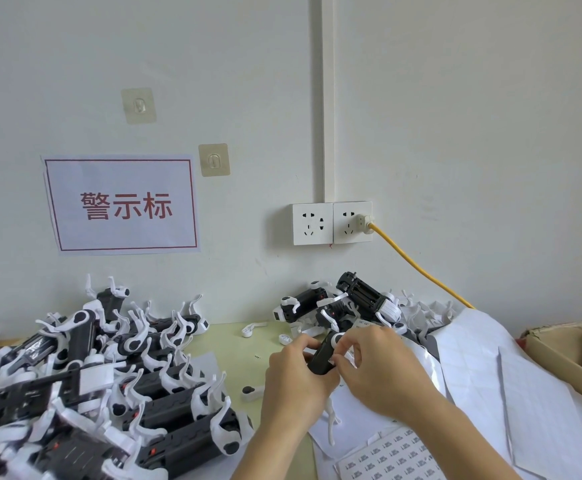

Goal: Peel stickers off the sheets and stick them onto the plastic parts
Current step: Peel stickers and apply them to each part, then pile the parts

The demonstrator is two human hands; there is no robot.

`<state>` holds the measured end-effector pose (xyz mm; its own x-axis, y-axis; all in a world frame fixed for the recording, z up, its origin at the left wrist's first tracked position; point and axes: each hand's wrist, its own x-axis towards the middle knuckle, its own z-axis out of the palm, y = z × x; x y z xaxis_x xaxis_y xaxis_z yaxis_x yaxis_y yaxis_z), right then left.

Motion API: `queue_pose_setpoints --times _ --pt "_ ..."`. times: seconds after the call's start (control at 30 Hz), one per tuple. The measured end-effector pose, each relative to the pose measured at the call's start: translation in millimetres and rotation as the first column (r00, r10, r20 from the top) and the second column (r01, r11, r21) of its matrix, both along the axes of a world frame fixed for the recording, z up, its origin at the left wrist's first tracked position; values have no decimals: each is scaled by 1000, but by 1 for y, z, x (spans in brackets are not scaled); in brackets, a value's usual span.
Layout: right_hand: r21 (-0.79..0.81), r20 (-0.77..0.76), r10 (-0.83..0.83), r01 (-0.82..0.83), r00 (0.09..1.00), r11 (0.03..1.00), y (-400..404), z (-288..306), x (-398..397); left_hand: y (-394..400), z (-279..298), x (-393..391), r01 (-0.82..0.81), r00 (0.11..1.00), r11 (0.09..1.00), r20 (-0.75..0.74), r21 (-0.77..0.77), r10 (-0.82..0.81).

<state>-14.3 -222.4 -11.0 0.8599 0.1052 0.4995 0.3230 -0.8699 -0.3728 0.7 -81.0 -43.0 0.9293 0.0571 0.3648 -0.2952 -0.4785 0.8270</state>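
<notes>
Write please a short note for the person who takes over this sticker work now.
Left hand grips the black-and-white plastic toy part above the table.
Right hand fingers pinch at the part's top; a sticker there cannot be made out.
Printed white sticker sheet lies near, below the hands.
Piles of parts lie left and behind; which are done is unclear.

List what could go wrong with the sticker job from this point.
1. Both the left hand and right hand crowd the black plastic part, so the sticker may go on crooked.
2. The loose sticker sheets under the wrists could slide or crease.
</notes>
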Motion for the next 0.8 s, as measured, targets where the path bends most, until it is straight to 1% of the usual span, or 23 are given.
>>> queue_pose_setpoints --times 0.2,0.43,0.8 --pt "-8 28 -11 12 1000 1000 -1 -2 2 0 1 -1 9 1000 1000 -7 -1 -9" --pt "-6 29 -32 32 999 999 -1 -3 3 0 2 -2 36 999 998 -1 -52 -36" --pt "-14 37 -34 35 999 999 0 -4 2 4 -1 0 82 997 995 -2 -58 -82"
